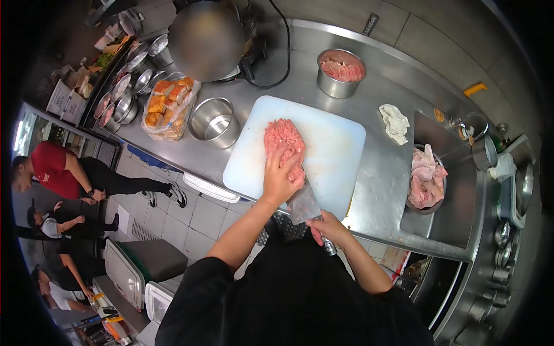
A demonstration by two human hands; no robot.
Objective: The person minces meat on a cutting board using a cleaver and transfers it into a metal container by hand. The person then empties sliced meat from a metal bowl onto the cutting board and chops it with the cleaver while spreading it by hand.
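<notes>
On a white cutting board (337, 153) lies a mound of ground meat (281, 134). My left hand (281, 177) rests on the near part of the mound, its fingers apart and pressed onto the meat. The handle of a wide-bladed cleaver (303, 204) is in my right hand (329, 226), at the board's near edge. The blade points up and left, its far end beside the meat and my left fingers.
An empty metal pot (214, 122) and a bag of bread (168, 106) stand left of the board. Behind is a pot of meat (341, 72). A cloth (394, 124) and raw poultry (427, 179) in the sink are right. Several people are at the left.
</notes>
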